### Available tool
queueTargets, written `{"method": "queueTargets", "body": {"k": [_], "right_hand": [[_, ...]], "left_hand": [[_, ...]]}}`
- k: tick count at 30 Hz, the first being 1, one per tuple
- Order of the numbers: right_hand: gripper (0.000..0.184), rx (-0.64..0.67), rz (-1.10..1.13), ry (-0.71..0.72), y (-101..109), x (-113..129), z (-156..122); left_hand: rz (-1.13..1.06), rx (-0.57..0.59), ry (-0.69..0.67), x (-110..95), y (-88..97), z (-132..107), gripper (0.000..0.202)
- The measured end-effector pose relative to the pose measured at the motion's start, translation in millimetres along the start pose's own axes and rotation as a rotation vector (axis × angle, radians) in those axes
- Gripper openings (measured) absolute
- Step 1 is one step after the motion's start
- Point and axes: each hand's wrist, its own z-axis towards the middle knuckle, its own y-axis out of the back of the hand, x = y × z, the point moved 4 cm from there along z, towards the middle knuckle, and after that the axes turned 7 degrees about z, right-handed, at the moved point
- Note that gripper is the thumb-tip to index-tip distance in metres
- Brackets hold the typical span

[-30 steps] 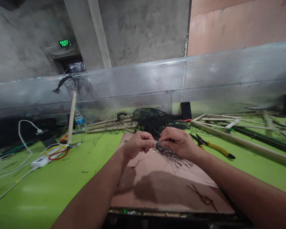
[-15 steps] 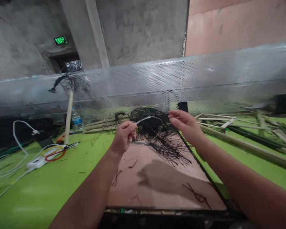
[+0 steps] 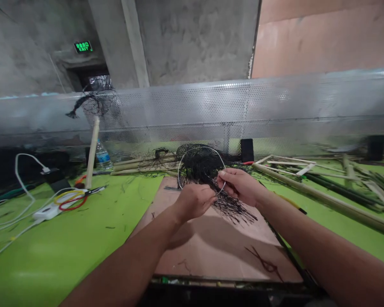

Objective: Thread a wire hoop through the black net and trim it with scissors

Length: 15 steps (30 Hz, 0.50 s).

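Note:
Both hands hold a thin silvery wire [image 3: 178,170] bent into a near-round hoop that stands upright over the board. My left hand [image 3: 195,199] is closed on the wire at the hoop's bottom, its fingertips mostly turned away from view. On the hoop's right side, my right hand [image 3: 237,184] pinches the wire between thumb and fingers. Behind the hoop lies a heap of black stringy fibres [image 3: 198,164], its loose ends fanning toward the front right. Under my hands is a pinkish board [image 3: 211,260] with a few dark string scraps on it.
Bamboo poles [image 3: 323,198] and strips lie on the green table [image 3: 115,247] at right. A white power strip [image 3: 46,212] with cables, a water bottle [image 3: 103,157] and an upright bamboo stick [image 3: 92,153] are at left. A perforated metal panel [image 3: 192,104] runs behind.
My left hand has moved right and down, and my right hand has moved down and left onto the wire. The wire has gone from an open curve to a near-closed hoop.

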Motion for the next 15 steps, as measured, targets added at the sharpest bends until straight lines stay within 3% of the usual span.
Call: {"method": "queueTargets", "body": {"k": [3, 5, 7, 8, 10, 12, 13, 15], "right_hand": [[0.030, -0.006, 0.044, 0.049, 1, 1, 0], [0.030, -0.014, 0.061, 0.066, 3, 2, 0], [0.029, 0.010, 0.052, 0.060, 3, 2, -1], [0.029, 0.025, 0.046, 0.053, 2, 2, -1], [0.029, 0.037, 0.047, 0.043, -1, 1, -3], [0.029, 0.019, 0.056, 0.039, -3, 0, -5], [0.030, 0.007, 0.057, 0.038, -3, -1, -5], [0.031, -0.016, 0.050, 0.045, -2, -1, -3]], "left_hand": [[-0.087, -0.026, 0.000, 10, 5.3, 0, 0.021], [-0.108, -0.244, 0.094, 25, 20.1, -1, 0.018], [-0.072, -0.494, 0.300, 44, 33.5, -5, 0.021], [-0.088, -0.559, 0.441, 54, 35.7, -7, 0.028], [-0.296, -0.557, 0.692, 71, 29.3, -10, 0.050], [-0.706, -0.413, 0.855, 80, 11.5, -11, 0.056], [-0.891, -0.349, 0.897, 82, 3.6, -10, 0.055], [-1.132, -0.357, 0.929, 84, -3.0, -11, 0.048]]}}
